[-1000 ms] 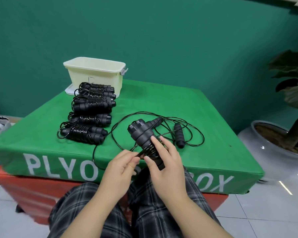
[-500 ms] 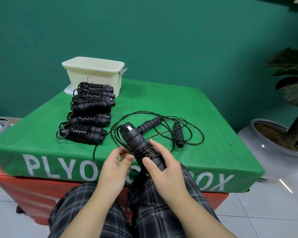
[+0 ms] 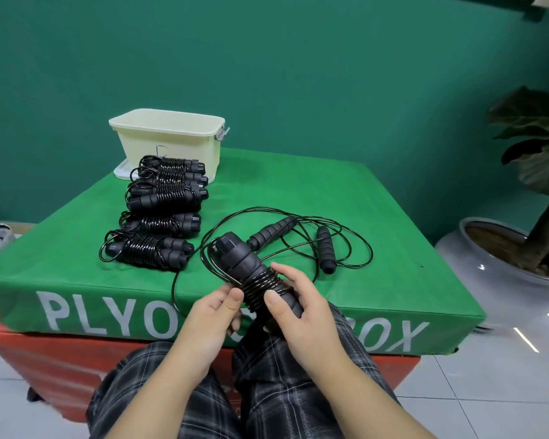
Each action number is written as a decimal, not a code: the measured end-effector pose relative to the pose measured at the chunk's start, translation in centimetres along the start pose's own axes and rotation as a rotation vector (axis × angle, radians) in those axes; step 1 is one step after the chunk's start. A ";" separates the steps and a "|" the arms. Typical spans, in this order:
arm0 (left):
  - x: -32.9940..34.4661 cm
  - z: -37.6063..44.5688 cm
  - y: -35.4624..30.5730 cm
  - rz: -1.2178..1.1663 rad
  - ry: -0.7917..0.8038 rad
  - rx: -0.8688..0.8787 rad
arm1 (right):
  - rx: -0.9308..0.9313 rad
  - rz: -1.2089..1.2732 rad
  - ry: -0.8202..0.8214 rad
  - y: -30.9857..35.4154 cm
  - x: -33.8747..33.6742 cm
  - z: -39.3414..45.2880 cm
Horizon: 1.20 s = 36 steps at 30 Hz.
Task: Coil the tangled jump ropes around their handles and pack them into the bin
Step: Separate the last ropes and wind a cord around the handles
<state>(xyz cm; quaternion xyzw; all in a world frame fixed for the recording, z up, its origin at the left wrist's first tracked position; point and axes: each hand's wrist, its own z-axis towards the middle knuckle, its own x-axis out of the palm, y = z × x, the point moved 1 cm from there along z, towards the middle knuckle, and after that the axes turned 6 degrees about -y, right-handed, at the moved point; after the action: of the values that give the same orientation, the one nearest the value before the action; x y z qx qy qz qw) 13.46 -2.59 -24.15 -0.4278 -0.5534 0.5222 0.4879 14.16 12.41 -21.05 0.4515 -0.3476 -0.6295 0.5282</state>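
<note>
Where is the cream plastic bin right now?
In the head view, the cream plastic bin stands at the far left corner of the green plyo box, just behind the row of coiled black jump ropes.

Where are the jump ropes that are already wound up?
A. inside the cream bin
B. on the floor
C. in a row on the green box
C: the coiled ropes lie in a row on the green box, in front of the cream bin, not in it.
</note>
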 end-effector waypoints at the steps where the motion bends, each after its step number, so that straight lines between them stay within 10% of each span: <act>1: -0.1 0.0 -0.1 0.028 -0.049 0.021 | -0.001 -0.029 0.016 0.0 0.1 0.0; 11: 0.4 -0.8 -1.1 0.190 -0.186 0.306 | -0.239 -0.169 -0.264 -1.1 0.0 0.5; 23: 0.4 -1.1 -1.3 0.120 -0.177 0.322 | -0.112 -0.648 -0.018 -0.6 0.5 0.5; 36: 0.5 -1.0 -0.8 0.135 0.017 0.315 | 0.089 -0.193 -0.198 -0.4 0.0 0.2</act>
<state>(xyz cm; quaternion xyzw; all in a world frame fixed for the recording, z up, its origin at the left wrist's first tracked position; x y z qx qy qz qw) 14.40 -2.04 -23.35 -0.3867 -0.4308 0.6302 0.5174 13.83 12.44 -21.34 0.4416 -0.3806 -0.7026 0.4080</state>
